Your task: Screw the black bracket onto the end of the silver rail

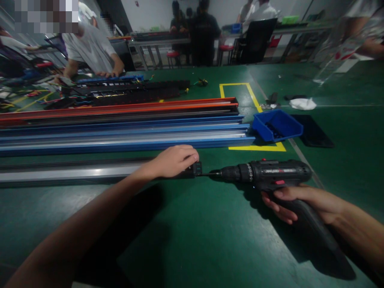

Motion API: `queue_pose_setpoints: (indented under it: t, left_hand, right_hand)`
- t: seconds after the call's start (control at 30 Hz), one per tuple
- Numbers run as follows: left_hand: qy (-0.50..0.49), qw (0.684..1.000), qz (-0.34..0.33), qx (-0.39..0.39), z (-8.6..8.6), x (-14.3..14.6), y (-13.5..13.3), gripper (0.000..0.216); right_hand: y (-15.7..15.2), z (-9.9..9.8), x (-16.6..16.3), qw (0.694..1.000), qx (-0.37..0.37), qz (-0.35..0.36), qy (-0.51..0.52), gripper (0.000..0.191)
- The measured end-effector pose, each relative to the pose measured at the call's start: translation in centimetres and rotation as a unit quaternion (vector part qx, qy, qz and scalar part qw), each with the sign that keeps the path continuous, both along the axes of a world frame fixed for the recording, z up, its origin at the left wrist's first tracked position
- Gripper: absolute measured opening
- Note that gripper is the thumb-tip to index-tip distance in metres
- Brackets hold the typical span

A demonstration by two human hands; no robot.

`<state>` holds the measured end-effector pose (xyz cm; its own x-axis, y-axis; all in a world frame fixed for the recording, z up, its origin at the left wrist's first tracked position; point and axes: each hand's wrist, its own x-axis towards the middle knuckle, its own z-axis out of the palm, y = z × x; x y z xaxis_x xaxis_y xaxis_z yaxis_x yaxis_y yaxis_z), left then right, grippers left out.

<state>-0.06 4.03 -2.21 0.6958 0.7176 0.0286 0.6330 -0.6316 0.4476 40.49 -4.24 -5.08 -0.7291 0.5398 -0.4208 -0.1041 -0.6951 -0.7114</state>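
Cordless drill (279,172), gripped by right hand (315,200), nearer than blue parts bin (288,132). Black channel (99,172), nearer-left of bin, grasped by left hand (177,161). Judged step: end-screw driving; next move calls for bit (205,174) alignment.

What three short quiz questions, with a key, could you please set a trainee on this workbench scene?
1. Which tool does the right hand hold?
2. True or false: the left hand rests on the orange rail.
3. What colour is the open bin: A) red, B) blue, C) green?

Key:
1. A power drill.
2. False; it rests at the end of the black-and-silver rail.
3. B.
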Motion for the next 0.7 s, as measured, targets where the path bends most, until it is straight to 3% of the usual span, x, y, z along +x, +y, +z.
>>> queue_pose_setpoints:
  t: [0.7]
  left_hand:
    - [0.001,1.000,-0.003,-0.001,-0.27,-0.17,0.10,0.042]
  right_hand:
    - [0.40,-0.31,0.26,1.000,0.003,0.012,-0.001,0.031]
